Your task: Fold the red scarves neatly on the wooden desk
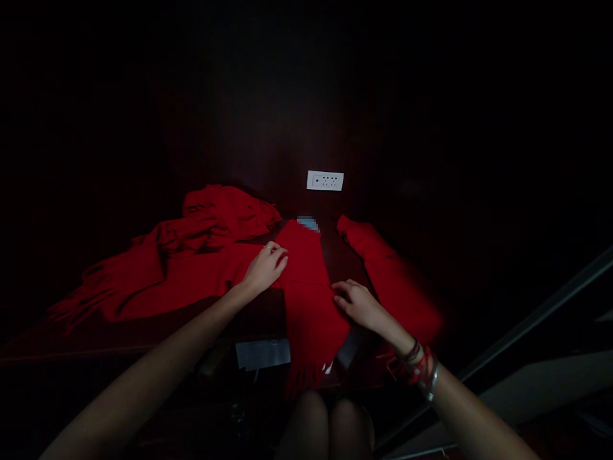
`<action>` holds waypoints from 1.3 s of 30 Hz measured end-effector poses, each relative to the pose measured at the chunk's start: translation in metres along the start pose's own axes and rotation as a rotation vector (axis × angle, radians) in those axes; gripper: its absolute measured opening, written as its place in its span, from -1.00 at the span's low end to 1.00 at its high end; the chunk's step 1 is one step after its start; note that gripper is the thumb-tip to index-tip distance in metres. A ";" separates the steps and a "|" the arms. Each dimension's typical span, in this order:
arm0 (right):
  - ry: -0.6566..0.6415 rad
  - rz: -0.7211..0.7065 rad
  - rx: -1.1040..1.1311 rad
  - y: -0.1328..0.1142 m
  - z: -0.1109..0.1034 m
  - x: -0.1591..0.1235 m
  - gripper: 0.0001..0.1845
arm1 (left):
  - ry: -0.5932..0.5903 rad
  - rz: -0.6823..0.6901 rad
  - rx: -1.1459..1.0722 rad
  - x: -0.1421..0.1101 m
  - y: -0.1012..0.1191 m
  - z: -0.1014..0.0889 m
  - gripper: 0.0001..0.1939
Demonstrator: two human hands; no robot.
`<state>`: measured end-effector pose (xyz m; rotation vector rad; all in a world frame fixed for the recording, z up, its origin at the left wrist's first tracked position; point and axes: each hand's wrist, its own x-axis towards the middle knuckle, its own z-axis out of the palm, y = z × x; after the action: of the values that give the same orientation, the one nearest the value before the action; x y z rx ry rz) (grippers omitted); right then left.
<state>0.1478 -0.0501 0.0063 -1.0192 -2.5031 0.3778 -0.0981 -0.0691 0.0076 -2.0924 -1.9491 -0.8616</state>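
A red fringed scarf point(311, 306) lies lengthwise in front of me, its tasselled end hanging over the near edge of the dark surface. At its left edge rests my left hand point(266, 267), with loosely bent fingers that are a little apart, touching the cloth. My right hand point(358, 304) is at the scarf's right edge, fingertips on the border and thumb slightly separate from them. Neither hand visibly grips the fabric. Another length of red cloth point(191, 278) runs out to the left from under my left hand.
A crumpled red fringed scarf point(225, 211) is heaped at the back left. To the right lies a folded red cloth point(397, 281). A white power socket point(325, 181) is on the dark wall behind. My knees point(330, 421) are below the near edge. The scene is very dim.
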 end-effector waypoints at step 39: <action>0.174 0.300 0.082 0.017 0.008 0.043 -0.69 | -0.370 -0.806 -0.687 -0.026 0.027 -0.026 -0.44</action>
<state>0.1260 -0.0082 0.0038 -1.3362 -2.1669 0.4542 -0.0795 -0.1082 0.0233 -1.7852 -3.1464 -1.5468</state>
